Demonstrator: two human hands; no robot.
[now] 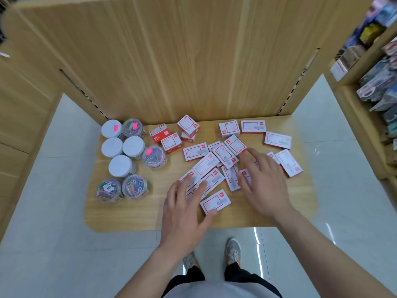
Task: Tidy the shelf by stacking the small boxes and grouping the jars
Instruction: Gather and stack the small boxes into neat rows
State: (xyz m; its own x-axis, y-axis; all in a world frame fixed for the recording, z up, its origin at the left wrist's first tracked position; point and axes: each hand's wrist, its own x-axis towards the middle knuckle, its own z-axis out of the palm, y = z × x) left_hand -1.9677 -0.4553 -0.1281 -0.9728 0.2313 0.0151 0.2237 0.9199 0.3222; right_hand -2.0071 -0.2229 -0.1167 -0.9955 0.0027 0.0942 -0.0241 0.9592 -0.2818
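Observation:
Several small white boxes with red borders [225, 154] lie scattered flat across the middle and right of the wooden shelf [133, 214]. A few red and white boxes [171, 142] sit further back, one pair stacked [188, 125]. Several round jars stand grouped at the left: some with white lids [120, 166], some clear with coloured paper clips [135, 186]. My left hand [184, 214] hovers with fingers spread over the near boxes, its thumb touching one box [215, 202]. My right hand [263, 179] is spread over boxes at centre right. Neither hand holds anything.
A wooden back panel [182, 61] rises behind the shelf. Another shelving unit with packaged goods [378, 82] stands at the right. White tiled floor [53, 244] surrounds the shelf, and my shoes [233, 250] show below its front edge.

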